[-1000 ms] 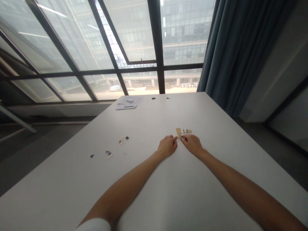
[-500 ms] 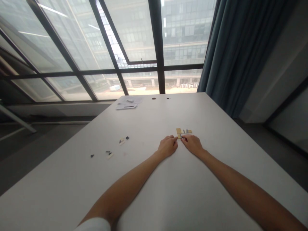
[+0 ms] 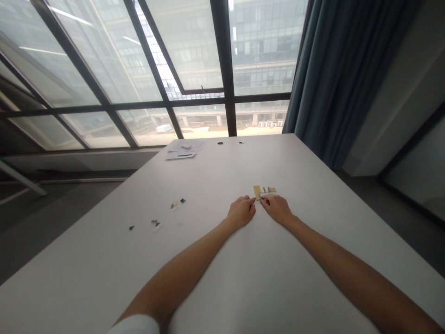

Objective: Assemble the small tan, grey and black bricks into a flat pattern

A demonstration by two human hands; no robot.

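Near the middle right of the white table, a small yellow piece with a grey part point(image 3: 257, 197) lies flat between my hands, like a toy building brick. My left hand point(image 3: 241, 211) is curled, its index fingertip against the left end of that piece. From the other side, my right hand point(image 3: 277, 208) has thumb and fingers pinched together at the grey end; its fingertips partly hide what they grip. Just beyond lies a longer row of flat yellow, white and grey pieces point(image 3: 264, 189), close to the small piece; whether they touch I cannot tell.
Left on the white table point(image 3: 208, 171) lie several small loose pieces: a dark one point(image 3: 131, 228), a grey-and-white group point(image 3: 156, 225) and a pale-and-black group point(image 3: 174, 204). Papers point(image 3: 182, 150) and a round dark disc point(image 3: 220, 143) sit at the far edge, before the windows.
The whole view has shifted slightly, so everything appears a little further left. Both hands keep their places at the small yellow piece.
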